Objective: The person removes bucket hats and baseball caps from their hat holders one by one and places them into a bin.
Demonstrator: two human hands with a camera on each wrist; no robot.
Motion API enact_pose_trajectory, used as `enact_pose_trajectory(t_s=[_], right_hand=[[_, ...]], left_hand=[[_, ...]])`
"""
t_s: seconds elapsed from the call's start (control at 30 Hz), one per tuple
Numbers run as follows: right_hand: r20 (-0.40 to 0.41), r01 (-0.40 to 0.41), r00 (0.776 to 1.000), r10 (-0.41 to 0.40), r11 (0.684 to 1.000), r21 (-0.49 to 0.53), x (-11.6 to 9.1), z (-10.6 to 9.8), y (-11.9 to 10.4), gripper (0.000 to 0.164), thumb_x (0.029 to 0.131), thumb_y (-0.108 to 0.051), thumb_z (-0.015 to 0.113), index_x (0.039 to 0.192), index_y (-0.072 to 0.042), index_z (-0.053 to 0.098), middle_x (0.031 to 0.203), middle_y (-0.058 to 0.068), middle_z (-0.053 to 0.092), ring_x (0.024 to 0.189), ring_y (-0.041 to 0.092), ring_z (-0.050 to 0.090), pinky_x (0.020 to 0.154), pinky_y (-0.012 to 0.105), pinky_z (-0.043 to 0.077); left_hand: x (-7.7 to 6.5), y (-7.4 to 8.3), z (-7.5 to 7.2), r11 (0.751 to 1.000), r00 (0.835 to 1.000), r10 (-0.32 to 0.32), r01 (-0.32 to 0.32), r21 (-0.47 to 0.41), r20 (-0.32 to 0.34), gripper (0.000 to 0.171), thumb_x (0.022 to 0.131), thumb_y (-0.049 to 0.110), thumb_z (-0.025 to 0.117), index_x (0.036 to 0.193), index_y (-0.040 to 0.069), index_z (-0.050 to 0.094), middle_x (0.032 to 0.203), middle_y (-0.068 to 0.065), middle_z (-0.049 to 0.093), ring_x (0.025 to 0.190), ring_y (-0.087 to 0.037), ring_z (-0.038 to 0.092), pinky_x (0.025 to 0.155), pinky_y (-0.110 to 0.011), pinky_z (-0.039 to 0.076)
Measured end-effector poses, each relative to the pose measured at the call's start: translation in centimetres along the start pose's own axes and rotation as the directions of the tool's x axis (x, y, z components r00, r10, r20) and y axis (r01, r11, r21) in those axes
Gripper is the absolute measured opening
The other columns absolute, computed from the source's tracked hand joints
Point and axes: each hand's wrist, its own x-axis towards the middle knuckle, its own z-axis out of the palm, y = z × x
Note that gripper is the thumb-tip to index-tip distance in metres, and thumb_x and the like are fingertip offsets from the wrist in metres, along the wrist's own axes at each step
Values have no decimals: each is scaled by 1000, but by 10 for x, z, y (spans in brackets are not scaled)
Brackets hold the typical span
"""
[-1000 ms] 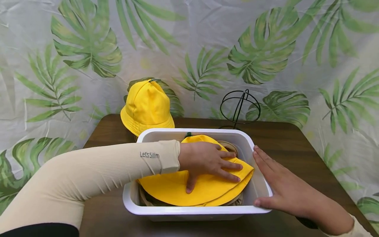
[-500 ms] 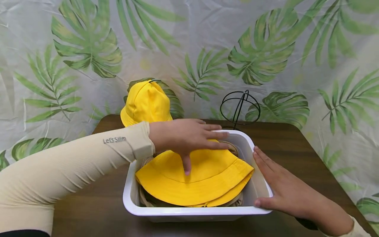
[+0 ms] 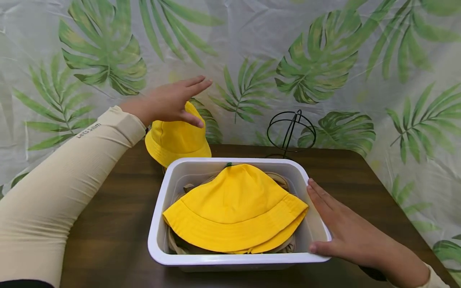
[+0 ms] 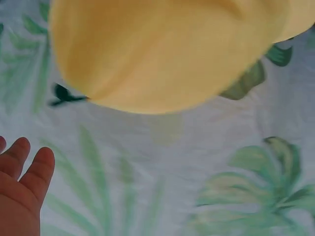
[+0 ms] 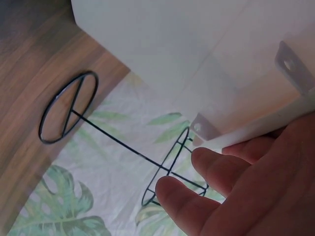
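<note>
A yellow bucket hat (image 3: 230, 208) lies flattened in the white plastic tub (image 3: 227, 260), over beige cloth items (image 3: 279, 180) that it mostly hides. At the back left a second yellow bucket hat (image 3: 176, 140) sits upright behind the tub. My left hand (image 3: 169, 100) is raised in front of that hat's crown, fingers extended and holding nothing. The left wrist view shows the hat's crown (image 4: 162, 59) close up, apart from the visible fingertips (image 4: 42, 164). My right hand (image 3: 345, 228) rests along the tub's right rim, fingers straight outside and thumb on the front corner.
Behind the tub stands a black wire hat stand (image 3: 291, 132) with no hat on it. All this is on a dark wooden table (image 3: 108, 224). A leaf-printed cloth (image 3: 248, 36) hangs behind the table.
My left hand has lifted off the hat in the tub and moved up and left to the hat at the back. My right hand stays at the tub's rim.
</note>
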Motion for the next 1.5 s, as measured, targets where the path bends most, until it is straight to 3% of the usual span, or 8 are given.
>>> enact_pose_trajectory(t_s=[0.17,0.3,0.47,0.63,0.8,1.0,1.17,1.5], right_hand=[[2,-11,1000,11,1000,-6,-1,-1,0,114,80,-54,74,161,-11,6,166,8,6,149,22,17,106,5,2],[5,-19,1000,19,1000,-12,-1,1,1,114,79,-54,74,161,-11,7,166,8,6,149,22,17,106,5,2],[8,-29,1000,29,1000,-4,-1,1,1,114,79,-53,74,161,-11,6,167,7,5,149,20,16,106,4,1],[7,-32,999,32,999,-1,-1,1,0,114,79,-51,75,161,-11,5,167,7,5,148,22,17,105,4,2],[11,-52,999,52,999,5,-1,3,1,115,78,-50,77,161,-13,6,167,7,5,149,22,17,105,4,2],[14,-51,999,51,999,3,-1,3,1,115,78,-50,76,161,-13,5,167,6,4,148,24,18,104,3,2],[11,-34,999,34,999,7,0,1,-1,114,79,-50,75,161,-13,4,167,6,3,148,25,19,105,4,2],[9,-34,999,34,999,7,-1,2,0,113,80,-50,75,161,-12,5,167,6,3,148,24,19,105,4,2]], left_hand=[[-7,-23,7,990,993,-110,107,-88,-34,109,85,64,65,161,17,4,166,-9,3,149,-38,12,117,-57,15],[-11,-30,22,968,976,-209,198,-154,-61,105,85,67,61,161,20,5,166,-8,4,149,-38,12,115,-63,6],[-12,-34,42,932,944,-308,274,-238,-121,99,88,69,54,161,21,7,166,-8,8,150,-33,9,112,-67,-2],[-9,-35,59,896,909,-383,323,-304,-164,95,91,67,50,161,18,8,165,-13,10,150,-35,10,116,-62,5],[-6,-31,68,840,858,-474,373,-393,-198,92,95,65,45,161,13,9,164,-14,15,150,-34,13,119,-52,11],[-4,-28,73,802,811,-532,391,-451,-244,91,96,63,45,159,6,14,162,-17,22,149,-34,18,119,-47,13],[-4,-26,76,795,791,-553,408,-449,-261,87,98,58,45,157,0,18,160,-20,24,148,-36,19,119,-46,14],[-1,-24,77,759,764,-600,450,-471,-236,76,102,51,40,157,2,21,160,-17,25,148,-34,20,119,-46,15]])
